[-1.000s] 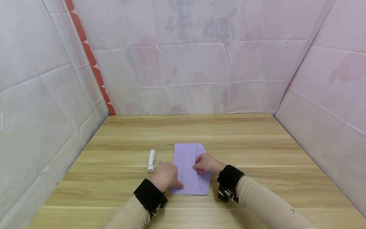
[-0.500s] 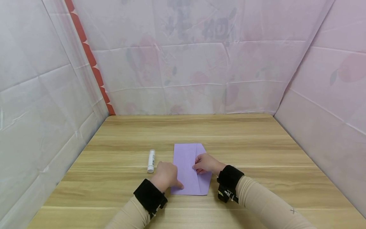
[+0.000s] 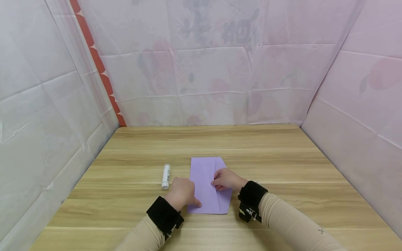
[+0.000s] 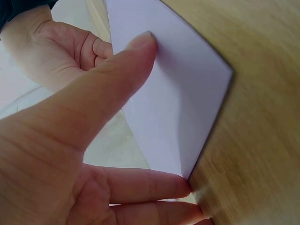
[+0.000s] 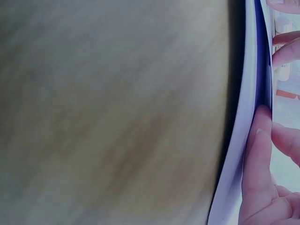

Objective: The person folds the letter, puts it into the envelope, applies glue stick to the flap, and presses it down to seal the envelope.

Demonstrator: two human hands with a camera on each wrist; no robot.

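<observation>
Wooden table (image 3: 282, 167) — purple paper (image 3: 205, 181) — wrist-view thumb (image 4: 136, 51) atop.

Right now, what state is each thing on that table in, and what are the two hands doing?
Purple paper: folded, lying flat on the table, right flap folded over.
Glue stick: lying on its side, left of the paper, untouched.
Left hand: thumb pressing the paper's near left part.
Right hand: fingers curled, pressing the folded flap's edge.
Table: wooden, carrying it all.
</observation>
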